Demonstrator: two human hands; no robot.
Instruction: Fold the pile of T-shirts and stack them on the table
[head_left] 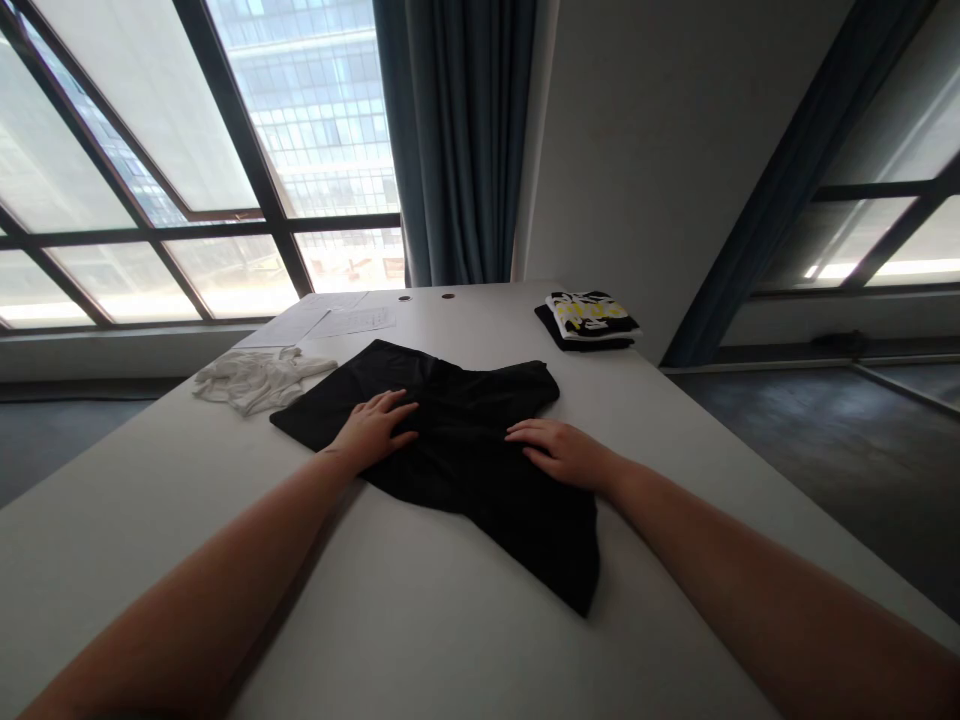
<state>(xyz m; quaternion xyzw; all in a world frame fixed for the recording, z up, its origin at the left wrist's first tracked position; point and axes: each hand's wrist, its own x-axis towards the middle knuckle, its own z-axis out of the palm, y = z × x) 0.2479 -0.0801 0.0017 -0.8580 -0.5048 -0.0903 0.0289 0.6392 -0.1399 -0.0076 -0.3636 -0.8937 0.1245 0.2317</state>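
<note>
My 2 hands lie palm-down on the black garment (457, 440) at mid-table: left hand (375, 428) fingers spread, right hand (561, 450) fingers closer together. White tabletop (360, 620) stretches nearside; crumpled white cloth (255, 382) sits just beside its left edge, folded stack (592, 320) farther right.

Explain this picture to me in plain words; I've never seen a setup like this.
There is no machine: a person works with two bare hands. The single picture comes from a camera worn on the head, looking forward and down, so both forearms reach in from below. On the white table lies a black cloth, perhaps a garment. The left hand and right hand rest on it, fingers spread; neither appears to grip it. To the left is a crumpled white cloth, with papers beyond. Farther back on the right sits a folded stack.
</note>
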